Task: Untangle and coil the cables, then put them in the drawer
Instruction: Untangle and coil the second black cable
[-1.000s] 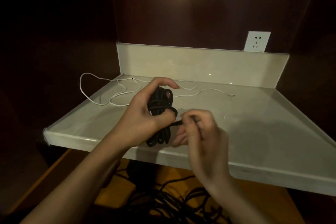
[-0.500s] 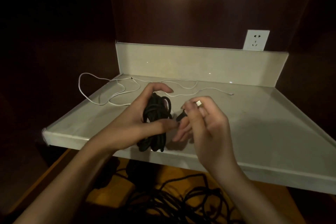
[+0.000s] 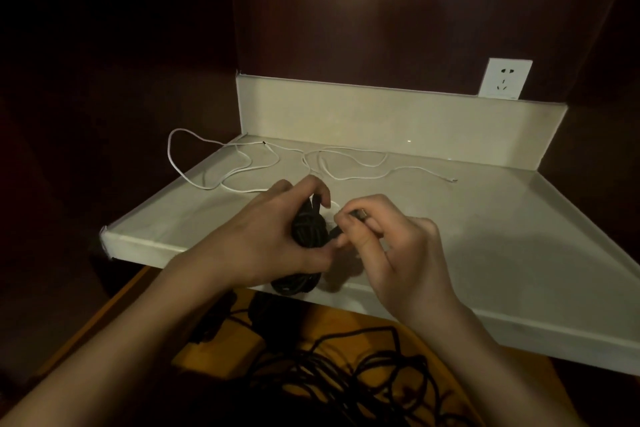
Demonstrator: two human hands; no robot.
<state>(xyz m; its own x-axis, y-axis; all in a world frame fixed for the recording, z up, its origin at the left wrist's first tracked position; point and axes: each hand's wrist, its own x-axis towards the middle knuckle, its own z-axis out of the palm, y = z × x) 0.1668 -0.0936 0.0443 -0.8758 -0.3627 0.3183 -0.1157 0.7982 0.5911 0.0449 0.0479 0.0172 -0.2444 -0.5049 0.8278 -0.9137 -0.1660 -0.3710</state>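
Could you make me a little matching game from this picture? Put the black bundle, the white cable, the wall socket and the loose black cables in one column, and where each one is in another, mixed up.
Things:
1. coiled black cable
2. white cable
3. wall socket
4. loose black cables

Places:
A. on the dark wall, behind the shelf's back edge at the right
B. down in the open drawer below the shelf
C. gripped in the left hand, its end pinched by the right hand
D. spread loosely on the pale shelf, one loop hanging off its left edge

Pairs: 1-C, 2-D, 3-A, 4-B
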